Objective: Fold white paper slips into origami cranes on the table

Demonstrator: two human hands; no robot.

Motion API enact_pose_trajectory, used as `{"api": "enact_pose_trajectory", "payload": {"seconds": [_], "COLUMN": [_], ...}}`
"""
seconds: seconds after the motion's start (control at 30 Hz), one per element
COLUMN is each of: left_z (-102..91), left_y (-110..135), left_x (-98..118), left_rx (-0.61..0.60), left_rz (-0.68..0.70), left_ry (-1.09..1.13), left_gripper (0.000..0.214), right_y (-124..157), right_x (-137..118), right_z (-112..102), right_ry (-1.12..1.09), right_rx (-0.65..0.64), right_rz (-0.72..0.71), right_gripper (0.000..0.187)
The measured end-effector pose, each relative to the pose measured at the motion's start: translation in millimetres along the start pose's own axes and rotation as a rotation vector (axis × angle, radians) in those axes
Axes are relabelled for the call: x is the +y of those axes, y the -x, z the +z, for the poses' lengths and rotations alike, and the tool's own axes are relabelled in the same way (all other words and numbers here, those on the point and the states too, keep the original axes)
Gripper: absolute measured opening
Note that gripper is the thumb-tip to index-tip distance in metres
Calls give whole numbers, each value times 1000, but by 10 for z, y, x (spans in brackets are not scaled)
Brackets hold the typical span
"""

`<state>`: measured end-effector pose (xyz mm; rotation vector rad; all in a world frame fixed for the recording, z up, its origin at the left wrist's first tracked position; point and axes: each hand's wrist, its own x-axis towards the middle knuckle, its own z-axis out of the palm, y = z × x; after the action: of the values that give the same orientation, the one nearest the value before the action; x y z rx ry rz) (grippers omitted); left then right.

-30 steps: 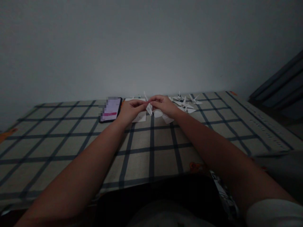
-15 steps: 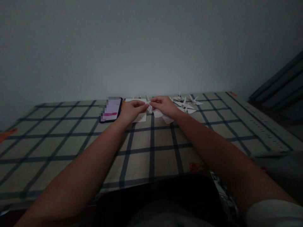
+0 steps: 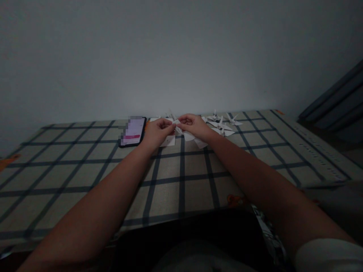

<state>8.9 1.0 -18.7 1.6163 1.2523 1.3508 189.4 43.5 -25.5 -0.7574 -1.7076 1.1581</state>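
Note:
Both my arms reach far across a checked tablecloth (image 3: 181, 177). My left hand (image 3: 157, 131) and my right hand (image 3: 195, 126) meet at the far middle, fingers pinched on a small white folded paper figure (image 3: 179, 129) held just above the cloth. White paper sheets (image 3: 169, 140) lie under and beside the hands. The room is dim and the paper's folds are hard to make out.
A phone (image 3: 132, 131) with a lit screen lies left of my left hand. Several finished white paper cranes (image 3: 222, 124) stand to the right of my right hand near the wall. A dark slatted object (image 3: 337, 105) stands at the far right.
The paper figure sits lower and flatter between my fingers than a second ago; its upright point no longer sticks up. My hands have stayed in place.

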Motion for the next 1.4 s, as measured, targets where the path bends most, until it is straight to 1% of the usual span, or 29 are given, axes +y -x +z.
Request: {"api": "enact_pose_trajectory", "payload": {"seconds": [0.13, 0.27, 0.37, 0.43, 0.5, 0.6, 0.67, 0.77, 0.9, 1.03, 1.13, 1.2, 1.27, 1.33, 1.4], "left_z": [6, -17, -32, -26, -7, 32, 51, 61, 46, 30, 16, -1, -24, -46, -61], "left_y": [-18, -40, -33, -22, -9, 7, 16, 22, 7, -17, -23, -24, -27, -32, -38], "left_x": [-54, -117, -106, -86, -69, -51, -40, -23, -16, -33, -37, -30, -18, -7, -1], "left_rx": [4, -39, -53, -26, 14, 51, 62, 48, 12, 6, -11, -30, -67, -120, -175], "left_rz": [-2, -12, 20, 19, -4, -47, -64, -57, -12, 28, 47, 64, 90, 116, 126], "left_ry": [8, -39, -94, -92, -67, -18, 26, 102, 75, 57, 38, -6, -51, -66, -63], "left_gripper": [38, 37, 38, 38, 38, 38, 38, 39, 47, 54, 54, 51, 48, 46, 46], "right_y": [-10, -17, -11, 2, 26, 65, 83, 92, 102, 127, 131, 115, 86, 57, 37], "right_x": [31, 58, 59, 41, 3, -73, -118, -153, -161, -171, -191, -204, -210, -203, -190], "right_z": [-11, -22, -21, -17, -8, 10, 19, 23, 6, -19, -31, -37, -42, -42, -35], "right_ry": [37, 100, 156, 190, 260, 454, 538, 605, 624, 531, 431, 352, 257, 162, 91], "right_rx": [-12, -23, -31, -4, 29, 70, 74, 37, -34, -43, 49, 143, 206, 202, 133], "right_rz": [10, -44, -68, -93, -134, -233, -309, -380, -439, -472, -433, -333, -209, -108, -33], "right_gripper": [18, 18, 19, 19, 19, 12, 10, 9, 11, 17, 20, 21, 21, 19, 19]}}
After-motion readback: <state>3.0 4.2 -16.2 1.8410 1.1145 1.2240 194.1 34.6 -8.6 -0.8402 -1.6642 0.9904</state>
